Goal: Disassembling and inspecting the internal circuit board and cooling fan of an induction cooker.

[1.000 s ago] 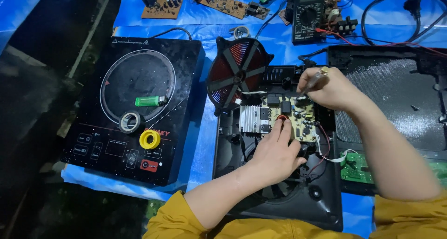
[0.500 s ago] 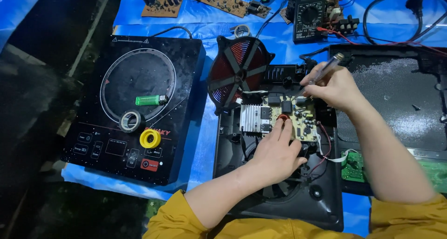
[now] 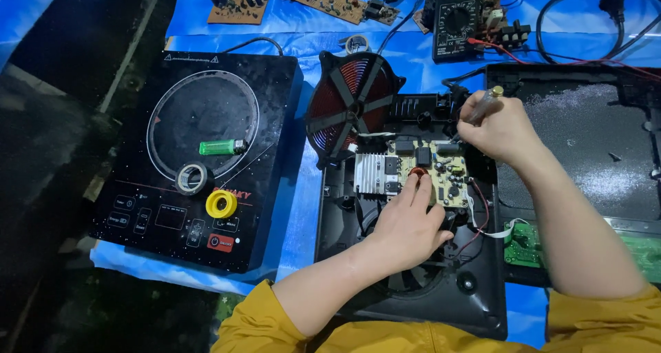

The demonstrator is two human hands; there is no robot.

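Note:
An opened induction cooker base (image 3: pixel 413 305) lies in front of me, its yellow-green circuit board (image 3: pixel 441 177) exposed beside a silver heatsink (image 3: pixel 368 174). My left hand (image 3: pixel 406 226) rests on the base, its fingertips pressing the board near a copper ring coil. My right hand (image 3: pixel 499 129) grips a screwdriver (image 3: pixel 485 102) with a clear handle, tip down at the board's far right corner. The red copper coil disc (image 3: pixel 351 109) is tilted up against the base's far left edge.
A second black cooker top (image 3: pixel 200 153) sits left, carrying a green lighter (image 3: pixel 222 146), a tape roll (image 3: pixel 193 177) and a yellow roll (image 3: pixel 222 204). A black glass panel (image 3: pixel 585 146) lies right. A multimeter (image 3: pixel 458 19), loose circuit boards (image 3: pixel 237 9) and cables lie farther back on blue tarp.
My right hand has shifted slightly farther from me and tilted the screwdriver more upright. My left hand stays pressed on the board.

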